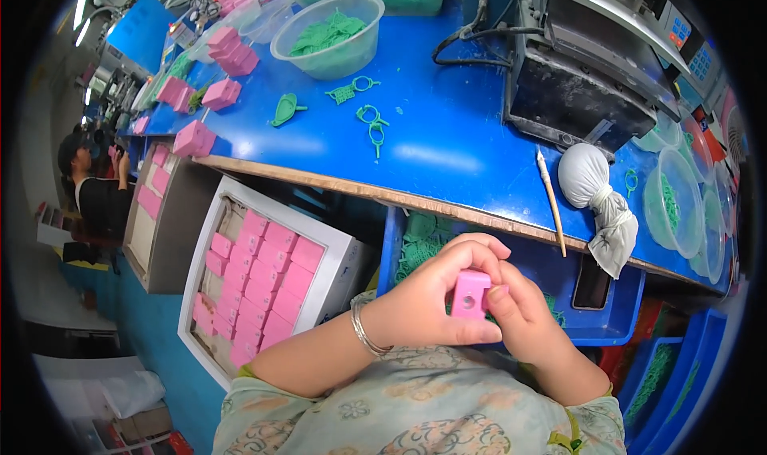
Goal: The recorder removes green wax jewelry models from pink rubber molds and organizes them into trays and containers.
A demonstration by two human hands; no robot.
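Note:
In front of my body, above a blue tray, I hold a small pink block (470, 294) that has a round hole in its face. My left hand (435, 289) wraps around its left side, with the thumb along the lower edge and the fingers over the top. On the block's right side, my right hand (523, 309) presses with the thumb, its other fingers curled behind. What the fingers do behind the block is hidden. Below my hands, the blue tray (595, 327) holds green pieces (419, 247) and a dark phone (592, 283).
A white-framed box (331, 251) of similar pink blocks stands left. On the blue table (447, 127) are bowls of green pieces (329, 38), loose green pieces (375, 127), a brush-like stick (551, 203), a tied white cloth bag (585, 175) and a dark machine (575, 87). Another person (96, 191) sits far left.

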